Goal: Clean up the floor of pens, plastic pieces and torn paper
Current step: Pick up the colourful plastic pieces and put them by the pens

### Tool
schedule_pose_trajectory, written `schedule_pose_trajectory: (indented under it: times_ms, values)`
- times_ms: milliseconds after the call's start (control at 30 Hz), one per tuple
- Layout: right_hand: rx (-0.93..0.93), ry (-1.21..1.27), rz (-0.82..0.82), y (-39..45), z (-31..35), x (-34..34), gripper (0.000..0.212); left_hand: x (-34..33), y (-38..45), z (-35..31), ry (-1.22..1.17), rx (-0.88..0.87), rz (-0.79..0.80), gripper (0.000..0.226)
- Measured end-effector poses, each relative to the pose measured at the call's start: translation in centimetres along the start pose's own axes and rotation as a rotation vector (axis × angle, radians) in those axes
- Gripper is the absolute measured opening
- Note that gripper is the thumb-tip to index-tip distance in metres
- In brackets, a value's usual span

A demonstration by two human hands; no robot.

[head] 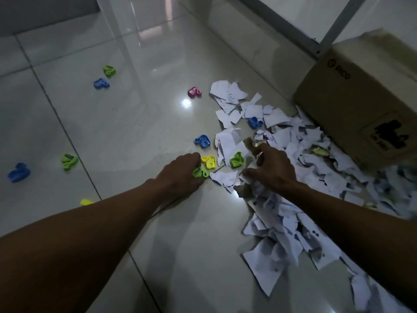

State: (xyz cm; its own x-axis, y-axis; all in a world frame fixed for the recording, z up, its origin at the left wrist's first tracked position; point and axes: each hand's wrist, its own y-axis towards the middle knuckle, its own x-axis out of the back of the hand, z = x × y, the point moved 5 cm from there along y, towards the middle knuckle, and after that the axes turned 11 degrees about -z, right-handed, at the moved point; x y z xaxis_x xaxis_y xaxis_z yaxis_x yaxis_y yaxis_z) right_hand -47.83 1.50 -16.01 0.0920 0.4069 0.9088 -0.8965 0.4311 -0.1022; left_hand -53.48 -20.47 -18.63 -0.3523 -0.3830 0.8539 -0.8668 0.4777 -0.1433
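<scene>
White torn paper (293, 195) is basically most of the mess here, spread in a long drift from near the cardboard box (361, 98) down toward the bottom right of the shot, all sitting on glossy grey floor tiles (135, 136). Mixed in and scattered further left are the little plastic pieces: a pink one (194, 92), a few blue ones (202, 141), a yellow one (209, 162) and several green ones (237, 159). No pens visible anywhere as far as anyone could tell from this angle.

The person's left hand (182, 171) has its fingers curled down around a green plastic piece (200, 172), right next to the yellow one. The right hand (274, 166) is over the edge of the paper pile with fingers bent; it looks like it's gathering or pinching scraps, but what exactly it's got is hard to make out, partly because of blur.

Handling-wise, probably an easy job but fiddly. The plastic bits look rigid and light, and on tile this shiny they'd likely skid if nudged, so pinching each by its sides from above seems better than sweeping at it. The paper looks flimsy and crumpled, next to no weight, so it would likely flutter off if grabbed loosely. Scooping a bunch from underneath with both hands and squeezing it together looks like the way to go, with the box close by as the likely dump spot.
</scene>
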Motion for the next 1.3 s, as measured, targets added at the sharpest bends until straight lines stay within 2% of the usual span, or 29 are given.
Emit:
schedule_pose_trajectory:
  times_ms: [100, 167, 300, 467, 633, 700, 767, 833, 933, 1000, 1167, 1300]
  values:
    - [0.043, -0.004, -0.088, 0.2, 1.3, 0.3, 0.051, 0.4, -0.4, 0.4, -0.021, 0.038, -0.037, 0.034]
    - [0.078, -0.017, -0.136, 0.3, 2.3, 0.2, 0.047, 1.1, -0.6, 0.8, -0.064, 0.084, -0.130, 0.035]
    - [0.081, -0.114, -0.092, 0.5, 3.3, -1.0, 0.048, 2.8, 0.0, 1.6, -0.280, 0.301, -0.324, 0.029]
    - [0.053, -0.109, -0.091, 0.2, 3.5, -1.8, 0.038, 2.5, 1.2, 1.5, -0.538, 0.437, -0.278, 0.034]
    - [0.156, -0.092, -0.056, -0.3, 3.7, -1.5, 0.032, 2.7, 1.9, 0.6, -0.764, 0.759, -0.264, 0.009]
    - [0.157, -0.022, -0.033, -0.3, 3.4, -1.4, 0.030, 2.4, 2.2, 0.3, -0.787, 0.781, -0.239, 0.022]
    - [0.081, 0.169, -0.027, 0.0, 2.9, -0.8, 0.033, 1.8, 2.8, 0.1, -0.685, 0.668, -0.223, 0.037]
    - [-0.058, 0.424, -0.056, 0.7, 2.3, 0.5, 0.038, 1.3, 3.2, -0.2, -0.469, 0.510, -0.231, 0.043]
    - [-0.354, 0.743, -0.095, 1.5, 1.1, 2.7, 0.026, 0.9, 3.4, -0.7, -0.092, 0.404, -0.169, 0.053]
    - [-0.518, 0.807, -0.100, 1.7, 0.4, 3.7, 0.019, 0.4, 3.2, -1.3, 0.058, 0.380, -0.097, 0.067]
    - [-0.708, 0.868, -0.032, 0.8, -0.5, 4.1, 0.010, -0.1, 2.9, -2.6, 0.161, 0.355, -0.075, 0.077]
    - [-0.736, 0.916, 0.002, 0.2, -1.5, 3.7, 0.016, -0.3, 3.1, -2.7, 0.081, 0.463, -0.069, 0.074]
